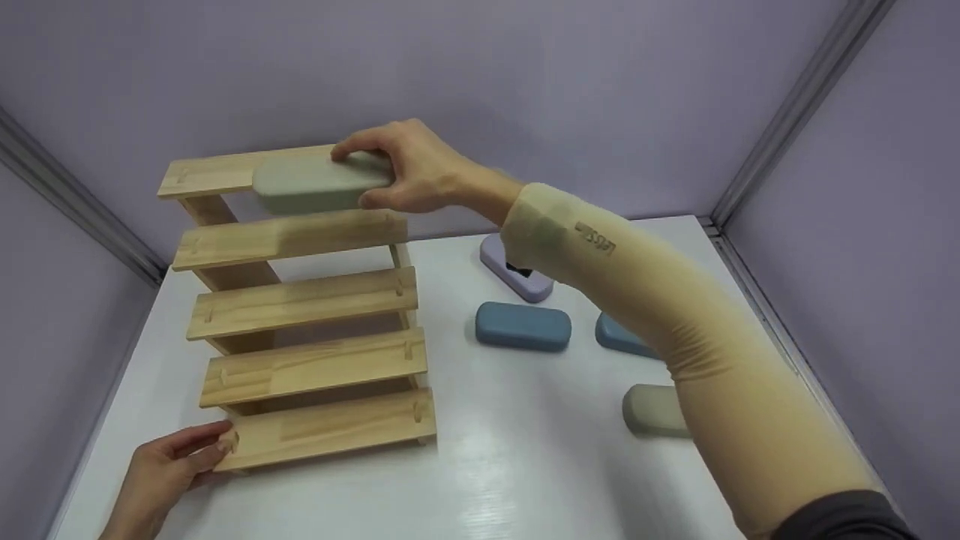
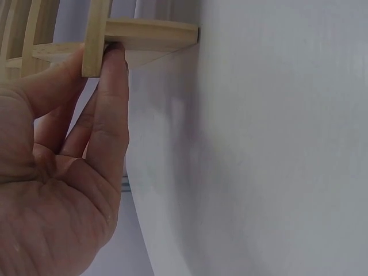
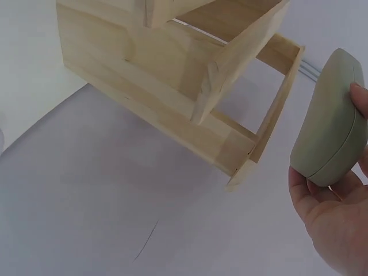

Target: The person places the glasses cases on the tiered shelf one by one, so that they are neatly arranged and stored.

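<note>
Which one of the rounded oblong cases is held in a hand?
The smooth, pale green oblong case, gripped by the right hand. The purple case, fully visible blue case, partly hidden blue case and grey-beige case all rest on the white table.

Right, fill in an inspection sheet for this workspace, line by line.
Surface: white table, glossy, reflecting light.
Job's things: five-shelf wooden rack standing on the left; pale green case held near its top shelf; on the table, purple case, blue case, second blue case and grey-green case, all but the first blue one partly hidden by the sleeved right arm.
Clutter: nothing seen.
Grippers: bare hands; right hand grips the pale green case, left hand pinches the lowest shelf's left end.
Cables: nothing seen.
Surroundings: plain greyish-purple walls, metal rails at the corners.
</note>
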`<state>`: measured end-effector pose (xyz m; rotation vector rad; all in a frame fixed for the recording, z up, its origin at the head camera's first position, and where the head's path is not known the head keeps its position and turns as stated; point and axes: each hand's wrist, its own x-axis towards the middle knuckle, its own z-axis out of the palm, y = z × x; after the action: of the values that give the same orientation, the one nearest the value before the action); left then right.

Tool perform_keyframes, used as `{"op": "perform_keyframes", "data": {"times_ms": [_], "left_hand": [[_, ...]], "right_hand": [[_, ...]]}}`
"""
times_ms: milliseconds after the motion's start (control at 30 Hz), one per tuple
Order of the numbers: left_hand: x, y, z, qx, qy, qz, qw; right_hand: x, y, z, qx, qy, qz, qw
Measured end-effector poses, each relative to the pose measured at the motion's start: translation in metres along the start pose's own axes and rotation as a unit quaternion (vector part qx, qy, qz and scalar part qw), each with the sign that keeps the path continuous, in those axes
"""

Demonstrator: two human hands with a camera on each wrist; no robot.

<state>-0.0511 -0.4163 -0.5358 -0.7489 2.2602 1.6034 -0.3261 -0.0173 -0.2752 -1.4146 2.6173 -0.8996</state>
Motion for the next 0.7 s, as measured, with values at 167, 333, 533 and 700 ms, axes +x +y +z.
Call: {"op": "perform_keyframes", "data": {"times_ms": [167,333,533,700], "left_hand": [[-0.005,0.0,0.001,0.002,0.002,-0.003,1.0],[-0.013,-0.004,0.002,-0.008,-0.007,-0.007,0.9999],[-0.025,-0.012,0.002,0.001,-0.009,-0.015,0.9998],[-0.033,-0.015,0.003,0.012,-0.002,-0.021,0.9997]], "right_hand": [[0.031,-0.013,0.01,-0.014,-0.03,0.02,0.999],[0.053,-0.021,0.024,-0.008,-0.041,0.049,0.998],[0.075,-0.032,0.034,-0.01,-0.043,0.065,0.997],[0.09,-0.043,0.041,-0.021,-0.053,0.079,0.995]]}}
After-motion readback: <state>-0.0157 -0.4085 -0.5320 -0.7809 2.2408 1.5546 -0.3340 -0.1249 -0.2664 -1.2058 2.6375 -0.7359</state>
